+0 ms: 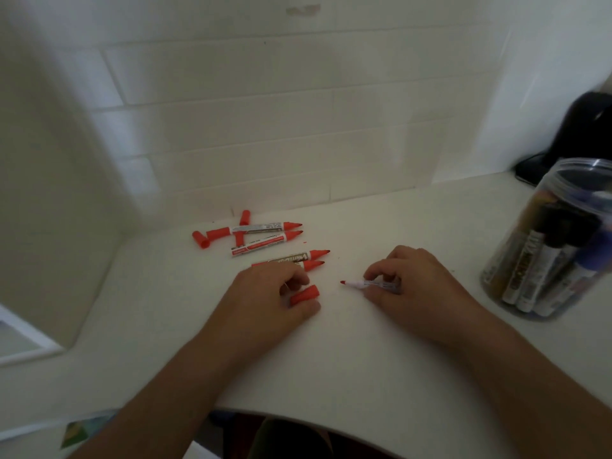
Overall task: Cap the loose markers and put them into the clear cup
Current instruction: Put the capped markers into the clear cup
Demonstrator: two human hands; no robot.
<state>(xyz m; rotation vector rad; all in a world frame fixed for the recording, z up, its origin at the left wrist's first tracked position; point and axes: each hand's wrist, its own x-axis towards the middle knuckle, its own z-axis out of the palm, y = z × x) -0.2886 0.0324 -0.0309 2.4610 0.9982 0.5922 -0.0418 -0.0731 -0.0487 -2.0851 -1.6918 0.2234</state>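
While the left hand (281,293) pinches a red cap (305,294) and the right hand (407,283) pinches a thin marker (367,284), four uncapped markers (265,238) lie well left of the clear cup (556,246), already holding several

home desk (364,359), white brick wall (265,127)

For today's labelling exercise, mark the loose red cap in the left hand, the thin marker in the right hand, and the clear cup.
red cap (305,294), head view, middle of its body.
thin marker (356,284), head view, bare barrel behind the tip.
clear cup (516,260), head view, left side wall.
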